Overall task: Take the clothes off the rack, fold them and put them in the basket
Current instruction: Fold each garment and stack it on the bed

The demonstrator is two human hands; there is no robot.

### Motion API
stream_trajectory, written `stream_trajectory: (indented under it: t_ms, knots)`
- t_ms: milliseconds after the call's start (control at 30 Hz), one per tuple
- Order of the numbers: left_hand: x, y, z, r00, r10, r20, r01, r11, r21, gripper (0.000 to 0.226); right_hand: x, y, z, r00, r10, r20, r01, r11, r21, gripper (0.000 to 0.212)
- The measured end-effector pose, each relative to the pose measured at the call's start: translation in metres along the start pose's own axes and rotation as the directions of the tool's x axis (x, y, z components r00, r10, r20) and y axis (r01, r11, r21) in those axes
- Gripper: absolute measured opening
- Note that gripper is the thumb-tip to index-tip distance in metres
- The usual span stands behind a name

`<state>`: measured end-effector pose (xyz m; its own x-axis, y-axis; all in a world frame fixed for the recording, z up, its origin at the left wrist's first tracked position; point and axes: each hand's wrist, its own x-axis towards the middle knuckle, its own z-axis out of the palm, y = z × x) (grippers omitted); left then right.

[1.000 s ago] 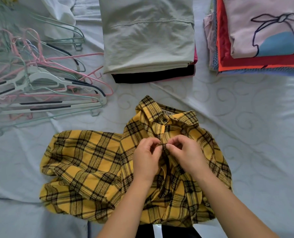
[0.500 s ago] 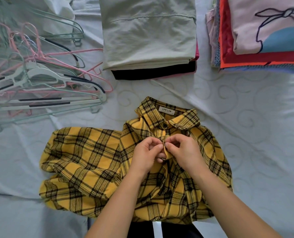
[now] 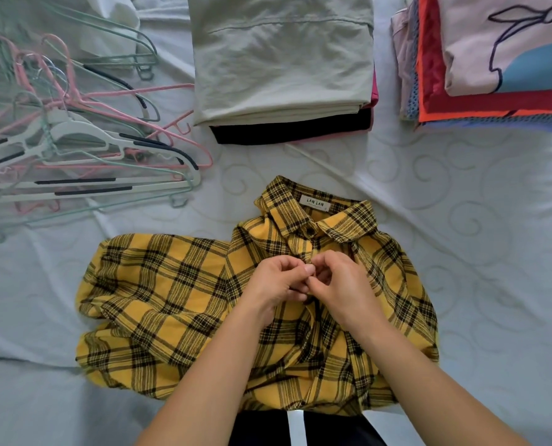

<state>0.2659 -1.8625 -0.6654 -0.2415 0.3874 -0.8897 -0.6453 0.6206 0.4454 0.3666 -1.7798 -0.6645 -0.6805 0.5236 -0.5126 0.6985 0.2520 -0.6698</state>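
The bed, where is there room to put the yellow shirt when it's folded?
Bare sheet lies right of the yellow shirt, below the colourful pile. A narrower strip runs between shirt and grey-topped pile. The hangers crowd the left.

Both forearms come into view bare, with no sleeve, watch, bracelet or ring showing on them. The left hand (image 3: 276, 283) and the right hand (image 3: 342, 289) wear no gloves, and one short, unpainted thumbnail shows where they meet. At the bottom edge, between the forearms, lies a dark black garment (image 3: 326, 429) on the person, crossed by one narrow white vertical strip (image 3: 295, 428).
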Motion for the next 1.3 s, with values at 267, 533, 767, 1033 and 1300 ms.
stream_trajectory:
  t_ms: [267,533,767,1033,1300]
  knots:
    - [-0.003,-0.002,0.009,0.987,0.154,-0.049,-0.154,0.988,-0.011,0.006,0.000,0.000,-0.005,0.984,0.096,-0.148,-0.070,0.982,0.174,0.009]
    - [-0.001,-0.008,0.008,0.988,0.151,-0.038,-0.150,0.989,0.015,0.006,0.001,0.000,0.002,0.988,-0.034,-0.150,0.026,0.998,-0.057,0.009]
    - [0.001,-0.013,0.009,0.962,0.266,-0.056,-0.254,0.953,0.167,0.010,0.008,0.005,-0.008,0.984,0.175,-0.035,-0.167,0.971,0.172,0.008]
    - [-0.006,-0.021,0.021,0.879,0.433,-0.199,-0.360,0.877,0.318,0.016,0.003,0.004,-0.007,0.981,0.184,-0.057,-0.162,0.947,0.276,0.010]
    - [-0.008,-0.005,0.013,1.000,0.013,-0.013,-0.014,0.995,-0.102,0.009,-0.002,0.009,-0.009,0.999,-0.023,-0.040,0.031,0.972,0.231,0.017]
